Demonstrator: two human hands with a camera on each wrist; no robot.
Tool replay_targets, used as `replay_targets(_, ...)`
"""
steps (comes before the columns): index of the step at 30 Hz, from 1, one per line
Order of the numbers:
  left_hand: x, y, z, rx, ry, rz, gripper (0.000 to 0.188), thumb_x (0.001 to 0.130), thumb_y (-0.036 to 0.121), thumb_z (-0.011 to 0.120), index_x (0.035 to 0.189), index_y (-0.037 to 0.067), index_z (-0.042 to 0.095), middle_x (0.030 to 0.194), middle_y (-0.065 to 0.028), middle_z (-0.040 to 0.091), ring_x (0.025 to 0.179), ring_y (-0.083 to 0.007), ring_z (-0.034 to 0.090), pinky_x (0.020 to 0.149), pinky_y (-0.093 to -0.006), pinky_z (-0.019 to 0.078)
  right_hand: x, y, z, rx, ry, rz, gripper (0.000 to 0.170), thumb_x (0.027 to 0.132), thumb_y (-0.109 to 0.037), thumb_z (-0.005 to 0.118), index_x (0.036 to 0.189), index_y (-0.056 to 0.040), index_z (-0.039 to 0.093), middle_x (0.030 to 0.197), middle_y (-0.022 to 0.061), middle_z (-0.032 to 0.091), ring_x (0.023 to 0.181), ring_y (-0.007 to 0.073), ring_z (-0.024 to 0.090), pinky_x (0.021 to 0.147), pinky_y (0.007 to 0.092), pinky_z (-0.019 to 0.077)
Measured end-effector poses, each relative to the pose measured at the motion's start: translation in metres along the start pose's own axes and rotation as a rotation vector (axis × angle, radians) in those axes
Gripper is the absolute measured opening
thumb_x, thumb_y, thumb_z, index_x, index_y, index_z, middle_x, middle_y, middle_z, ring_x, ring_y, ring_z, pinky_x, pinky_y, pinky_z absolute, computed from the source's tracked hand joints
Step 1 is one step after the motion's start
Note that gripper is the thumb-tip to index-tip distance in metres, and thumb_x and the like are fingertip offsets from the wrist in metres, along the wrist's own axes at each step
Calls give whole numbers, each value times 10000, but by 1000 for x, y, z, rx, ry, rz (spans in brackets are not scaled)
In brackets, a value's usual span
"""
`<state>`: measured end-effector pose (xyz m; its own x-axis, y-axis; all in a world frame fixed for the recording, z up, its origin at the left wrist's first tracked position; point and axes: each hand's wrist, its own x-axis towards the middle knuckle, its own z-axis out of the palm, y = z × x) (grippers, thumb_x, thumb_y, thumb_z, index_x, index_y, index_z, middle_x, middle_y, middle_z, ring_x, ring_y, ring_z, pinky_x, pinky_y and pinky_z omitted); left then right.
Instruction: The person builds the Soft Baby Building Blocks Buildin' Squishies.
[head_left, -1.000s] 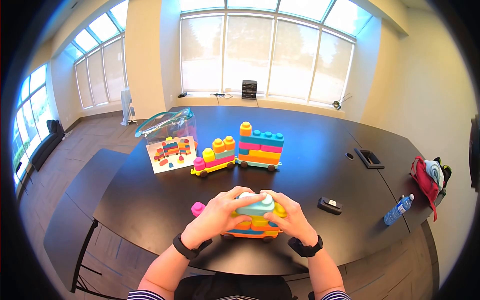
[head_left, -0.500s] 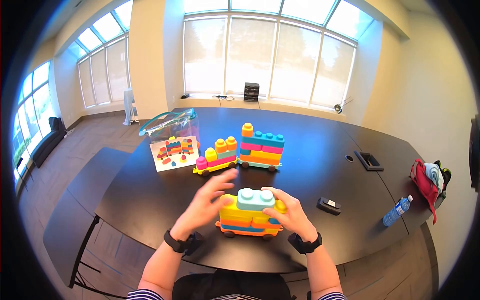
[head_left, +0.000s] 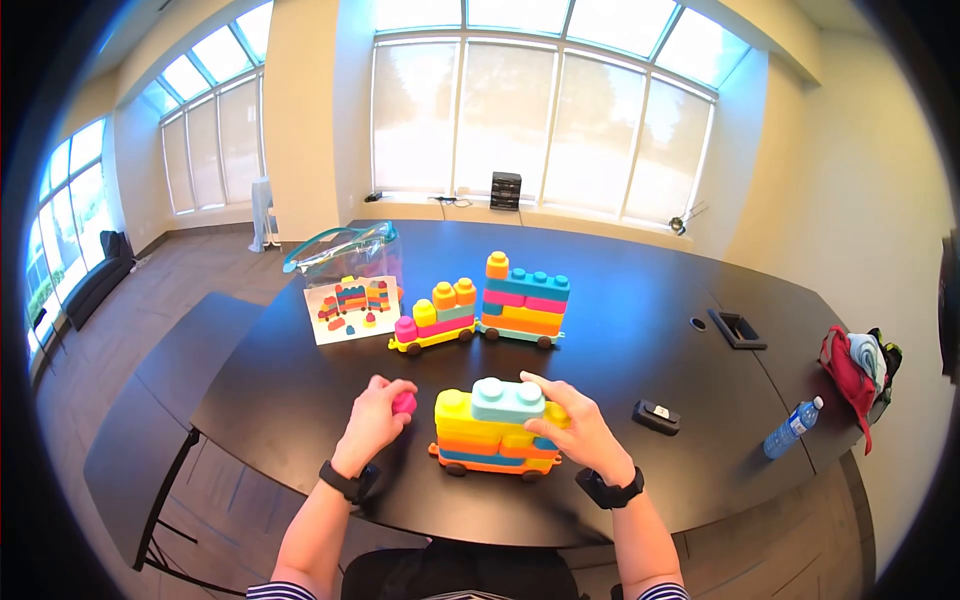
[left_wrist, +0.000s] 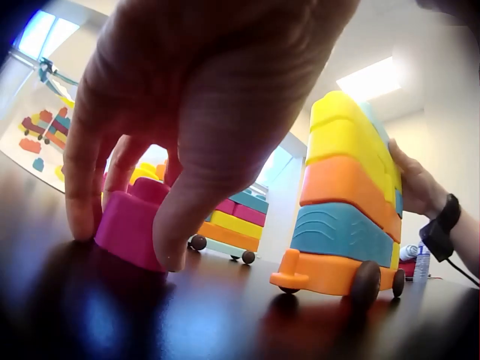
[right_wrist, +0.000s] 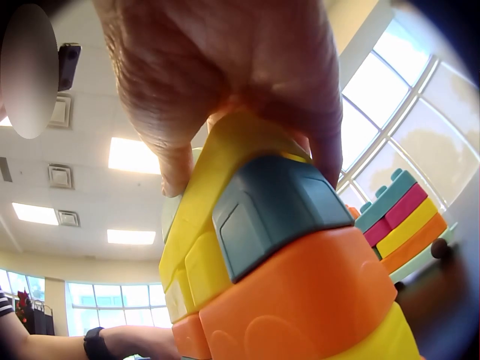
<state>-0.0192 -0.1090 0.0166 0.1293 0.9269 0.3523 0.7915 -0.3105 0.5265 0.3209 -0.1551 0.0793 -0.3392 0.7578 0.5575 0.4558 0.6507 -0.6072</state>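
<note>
My left hand (head_left: 370, 425) pinches a small pink toy block (left_wrist: 129, 229) between thumb and fingers, low over the table left of a block wagon. That wagon (head_left: 480, 447) has an orange wheeled base, with blue, orange and yellow blocks stacked on it. Across its top lies a pale blue two-stud block (head_left: 507, 401). With thumb and fingers, my right hand (head_left: 585, 430) grips the upper right end of the stack. In the right wrist view, yellow and dark blue blocks (right_wrist: 281, 210) show just below that hand.
Behind stand two joined block wagons, a low stepped one (head_left: 435, 325) and a taller one (head_left: 525, 308). A clear zip bag (head_left: 350, 260) with a picture card (head_left: 353, 310) is at the left. Rightward are a black case (head_left: 657, 416), a water bottle (head_left: 793, 428) and a red bag (head_left: 845, 370).
My left hand has left the top of the near wagon, moved left and down, and taken hold of the pink block. My right hand stays on the stack.
</note>
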Motion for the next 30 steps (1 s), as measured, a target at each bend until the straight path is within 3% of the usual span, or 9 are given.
replay_targets(2, -1, 43, -29, -115, 114, 98, 535, 782, 60, 861, 1288, 177, 734, 1148, -147, 636, 1068, -347, 688, 965, -419, 575, 1, -13, -7, -226, 75, -145, 685, 893, -203, 860, 1507, -60, 593, 1404, 165, 671, 1285, 343, 650, 1074, 413, 535)
replay_targets(5, -12, 114, -68, -310, 186, 302, 637, 793, 30, 842, 1401, 142, 689, 1157, -130, 660, 1071, -308, 694, 975, -384, 560, 0, -38, -17, -179, 196, -266, 753, 828, -165, 906, 1505, -50, 598, 1430, 166, 651, 1316, 355, 623, 1092, 429, 532)
replay_targets(9, -26, 160, -67, -512, 53, 508, 824, 771, -23, 847, 1525, 55, 526, 1223, -145, 708, 1115, -287, 732, 991, -361, 581, 1, -63, -11, 143, 51, -251, 754, 781, -96, 926, 1473, -50, 631, 1446, 168, 649, 1289, 333, 660, 1070, 405, 564)
replay_targets(11, -30, 171, -56, -519, -7, 559, 804, 801, 3, 841, 1528, 64, 502, 1327, -174, 676, 1150, -343, 720, 987, -401, 590, 1, -65, -11, 80, 51, -301, 703, 778, -45, 914, 1431, -51, 655, 1438, 171, 658, 1273, 317, 677, 1048, 387, 581)
replay_targets(15, -24, 164, -46, -519, -16, 566, 906, 747, 61, 926, 1539, 74, 487, 1460, -186, 608, 1336, -346, 631, 1118, -433, 518, -7, -50, -22, 46, 122, -224, 620, 789, -23, 898, 1369, -38, 679, 1385, 152, 667, 1239, 292, 691, 1028, 384, 590)
replay_targets(18, -9, 140, -51, -259, 56, 504, 1031, 703, 163, 965, 1586, 76, 439, 1595, -193, 477, 1510, -410, 432, 1248, -476, 385, -12, -28, -32, 217, 287, 0, 566, 839, -54, 889, 1363, -24, 676, 1253, 90, 681, 1182, 205, 698, 1036, 362, 582)
replay_targets(21, -2, 114, -42, -104, 16, 373, 1028, 712, 183, 964, 1596, 120, 444, 1602, -177, 479, 1524, -411, 408, 1267, -488, 364, -14, -2, -35, 290, 187, 120, 550, 875, -83, 879, 1375, -7, 664, 1267, 79, 674, 1198, 179, 684, 1047, 351, 574)
replay_targets(27, -2, 103, -27, -292, -169, 290, 781, 801, 132, 889, 1497, 123, 535, 1444, -133, 610, 1341, -400, 580, 1104, -464, 506, -13, 6, -21, 343, 92, 251, 541, 895, -107, 876, 1379, 1, 658, 1256, 73, 722, 1150, 154, 697, 1067, 331, 547)
replay_targets(30, -6, 103, -17, -294, -119, 296, 605, 831, 91, 851, 1375, 77, 588, 1281, -152, 632, 1204, -399, 632, 991, -459, 542, -13, 8, -19, 276, 57, 222, 555, 881, -104, 887, 1375, 5, 658, 1241, 76, 727, 1142, 153, 702, 1064, 335, 551)
